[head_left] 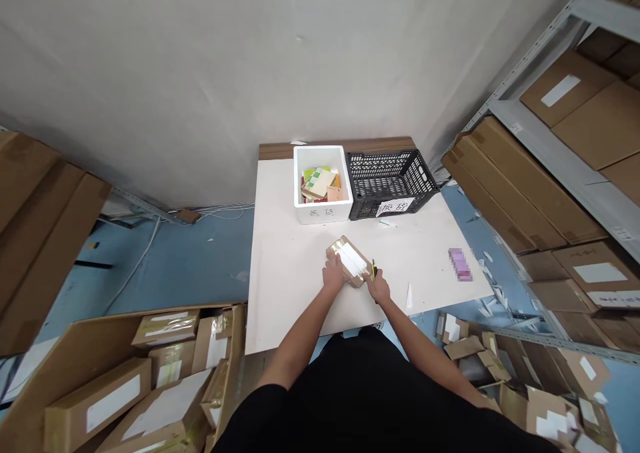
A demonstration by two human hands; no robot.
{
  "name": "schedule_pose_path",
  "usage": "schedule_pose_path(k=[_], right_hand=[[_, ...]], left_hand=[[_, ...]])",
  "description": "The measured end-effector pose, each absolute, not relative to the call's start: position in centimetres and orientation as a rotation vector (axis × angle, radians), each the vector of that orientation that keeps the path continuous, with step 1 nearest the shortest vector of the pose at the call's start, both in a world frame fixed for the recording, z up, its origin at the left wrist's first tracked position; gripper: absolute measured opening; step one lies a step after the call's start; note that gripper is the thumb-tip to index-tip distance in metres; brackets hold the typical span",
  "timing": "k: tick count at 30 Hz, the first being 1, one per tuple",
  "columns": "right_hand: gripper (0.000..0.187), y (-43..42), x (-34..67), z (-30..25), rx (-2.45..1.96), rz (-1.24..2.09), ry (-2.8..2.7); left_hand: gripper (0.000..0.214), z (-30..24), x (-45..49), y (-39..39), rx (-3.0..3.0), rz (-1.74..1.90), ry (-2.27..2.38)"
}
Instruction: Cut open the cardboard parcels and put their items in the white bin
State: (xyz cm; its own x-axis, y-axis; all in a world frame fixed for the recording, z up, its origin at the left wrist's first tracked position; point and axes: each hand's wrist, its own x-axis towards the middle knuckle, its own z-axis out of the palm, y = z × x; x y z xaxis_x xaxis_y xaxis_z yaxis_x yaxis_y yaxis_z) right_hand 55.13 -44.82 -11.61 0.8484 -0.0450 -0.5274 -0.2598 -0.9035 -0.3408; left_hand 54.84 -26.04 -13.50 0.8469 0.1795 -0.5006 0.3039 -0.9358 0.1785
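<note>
A small brown cardboard box [352,259], taped and with a white label on top, lies at a slant on the white table [285,273]. My left hand [333,273] grips its near left corner, with fingers on the top face. At the box's right end, my right hand [379,287] is closed around a yellow and black box cutter [374,269], which points up and away from me. Its fingers touch or nearly touch the box edge; the cutter's blade is too small to make out.
Behind stand a white foam box [325,214] with booklets and a black crate [393,185]. A blurred purple item [461,264] lies at right. A large carton [80,333] of parcels is at lower left. Opened boxes [545,399] litter the lower right, beside a shelf [555,139].
</note>
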Motion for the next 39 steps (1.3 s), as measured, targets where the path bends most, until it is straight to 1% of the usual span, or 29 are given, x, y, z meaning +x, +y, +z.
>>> schedule_pose_path(k=[2, 5, 8, 12, 14, 17, 23, 26, 30, 33, 37, 39], right_hand=[[0.047, -43.8, 57.4, -12.3, -2.618, 0.685, 0.297], [0.039, -43.5, 61.3, -12.8, -2.609, 0.637, 0.308], [0.028, -45.0, 63.8, -12.8, -2.464, 0.589, 0.269], [0.028, -47.8, 63.1, -13.5, -2.142, 0.490, 0.361], [0.028, -48.9, 61.8, -14.1, -2.019, 0.561, 0.421], [0.030, -49.8, 60.5, -14.6, -1.951, 0.680, 0.475], [0.047, -49.3, 61.5, -14.7, -1.915, 0.782, 0.395], [0.051, -49.2, 61.9, -14.7, -1.877, 0.803, 0.396], [0.051, -49.9, 60.7, -14.7, -1.890, 0.882, 0.374], [0.047, -50.5, 59.6, -14.5, -1.974, 0.935, 0.301], [0.043, -50.9, 58.9, -14.3, -2.124, 0.904, 0.181], [0.043, -51.2, 58.6, -14.5, -2.139, 0.867, 0.223]], left_hand=[[0.102, -13.6, 53.8, -28.5, 2.793, -0.707, 0.435], [0.093, -13.3, 53.5, -29.8, 2.833, -0.766, 0.431], [0.081, -12.5, 54.9, -28.6, 2.855, -0.734, 0.326], [0.067, -12.4, 56.9, -26.5, 2.783, -0.699, 0.096], [0.067, -13.0, 57.1, -26.2, 2.762, -0.713, 0.075], [0.067, -14.2, 56.4, -26.6, 2.792, -0.680, 0.110], [0.067, -14.9, 55.6, -27.0, 2.817, -0.656, 0.109], [0.067, -14.9, 55.6, -26.9, 2.824, -0.662, 0.122], [0.066, -15.0, 55.6, -26.9, 2.829, -0.662, 0.120], [0.066, -15.0, 55.6, -26.9, 2.833, -0.670, 0.116], [0.067, -14.5, 55.7, -26.8, 2.838, -0.680, 0.100], [0.066, -14.1, 55.9, -26.7, 2.834, -0.695, 0.100]])
